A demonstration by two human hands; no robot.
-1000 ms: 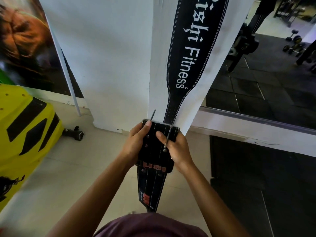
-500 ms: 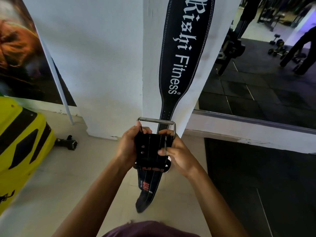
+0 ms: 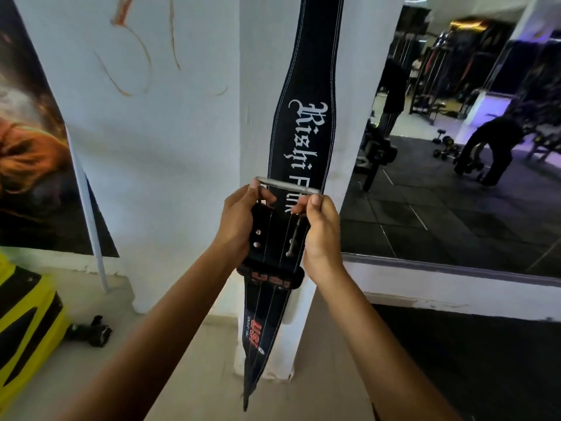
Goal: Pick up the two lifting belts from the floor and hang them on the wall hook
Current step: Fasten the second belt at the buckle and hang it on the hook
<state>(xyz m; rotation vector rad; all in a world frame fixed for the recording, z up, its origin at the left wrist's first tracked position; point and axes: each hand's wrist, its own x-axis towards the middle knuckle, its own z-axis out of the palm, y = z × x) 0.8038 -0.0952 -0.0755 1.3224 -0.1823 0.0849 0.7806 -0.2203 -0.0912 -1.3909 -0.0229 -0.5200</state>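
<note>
holding the second belt up with both hands here. left hand [image 3: 239,226] is wrapped around the left edge of a black stitched leather lifting belt with red usi lettering [image 3: 268,268], right hand [image 3: 321,229] is clamped on the right edge, with thumb and finger pinching the silver metal buckle frame [image 3: 287,186] at the top. the two hands sit a belt's width apart, both closed on it. the buckle prong lies down over the strap by the right hand, and the tail of the belt dangles straight down past the wrists, off the pale tiled floor [image 3: 188,387].

right behind it, the other one, a long black belt with white "rishi fitness" gothic lettering [image 3: 303,126], hangs flat against the white pillar [image 3: 258,86]; its top runs out of frame, so i can't see what it's hung on.

further out: a yellow and black bulky object [image 3: 27,326] at the left edge, a small dark thing on the floor [image 3: 91,331] next to it, a poster [image 3: 27,153] on the left wall. on the right there's a wall mirror [image 3: 455,162] showing dark rubber flooring, dumbbells and someone bending over.
</note>
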